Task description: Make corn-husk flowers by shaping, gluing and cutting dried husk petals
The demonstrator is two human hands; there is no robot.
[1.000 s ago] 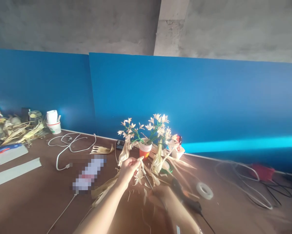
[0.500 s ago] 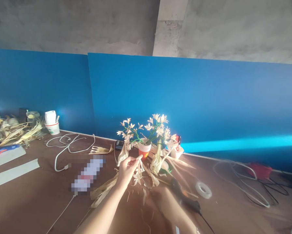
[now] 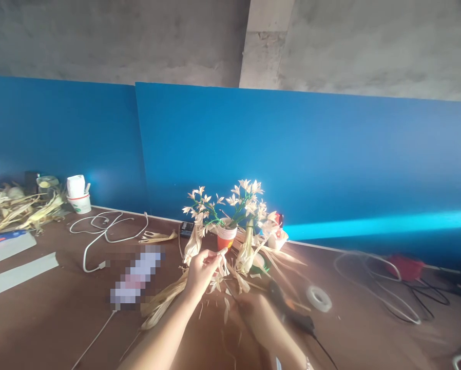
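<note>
My left hand (image 3: 203, 268) is closed in a pinch on a piece of pale corn husk (image 3: 223, 263) at the table's middle. To the right and nearer to me, my right hand (image 3: 251, 307) is smeared by motion and its fingers cannot be made out. Just behind the left hand stands an orange and white paper cup (image 3: 226, 238) with green-stemmed husk flowers (image 3: 250, 200) in it. Bundles of dried husk (image 3: 246, 256) lean on both sides of the cup. A loose husk flower (image 3: 216, 282) and thin scraps lie below the left hand.
A black corded tool (image 3: 292, 312) and a tape roll (image 3: 319, 298) lie right of my hands. White cables (image 3: 106, 226), a white cup (image 3: 79, 203) and a husk pile (image 3: 34, 211) are on the left. A blue partition (image 3: 292, 154) borders the table (image 3: 80, 318) behind.
The whole view has shifted slightly. My left hand keeps its pinch on the husk piece near the cup. My right hand stays blurred in about the same place.
</note>
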